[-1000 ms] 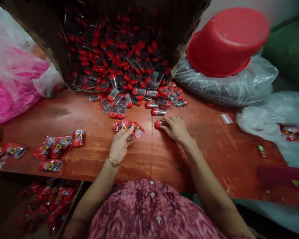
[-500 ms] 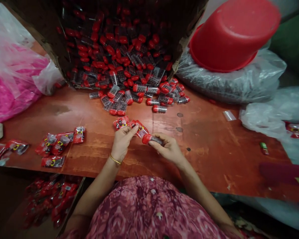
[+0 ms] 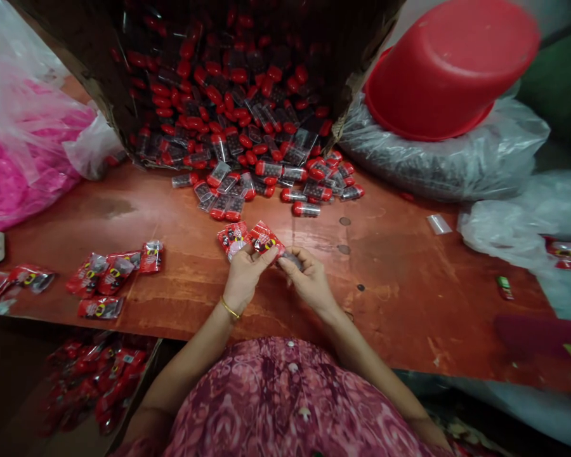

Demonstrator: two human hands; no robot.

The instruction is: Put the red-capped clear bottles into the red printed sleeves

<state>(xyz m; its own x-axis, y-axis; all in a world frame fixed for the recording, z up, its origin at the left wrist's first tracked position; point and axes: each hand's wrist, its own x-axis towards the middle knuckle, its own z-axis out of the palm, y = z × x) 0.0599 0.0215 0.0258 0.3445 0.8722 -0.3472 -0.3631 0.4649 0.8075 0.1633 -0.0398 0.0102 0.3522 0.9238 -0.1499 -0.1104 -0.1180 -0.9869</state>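
Tube (image 3: 290, 259) pinched in the fingertips of my view's right hand (image 3: 309, 280), left hand (image 3: 243, 277) closed on red printed packet (image 3: 265, 238) touching it above the wooden tabletop (image 3: 385, 285); looks like tube-to-packet fitting, next move calls for pressing them together.

A dim work room with a big wooden table

The table (image 3: 400, 285) is red-brown and scratched. A white wall (image 3: 559, 16) stands past it, by a soft green bundle (image 3: 561, 82). A red tub (image 3: 450, 70) sits upside down and tilted on a shiny plastic bag (image 3: 438, 162). A pink bag (image 3: 23, 158) lies at the left. It is dark under the table.
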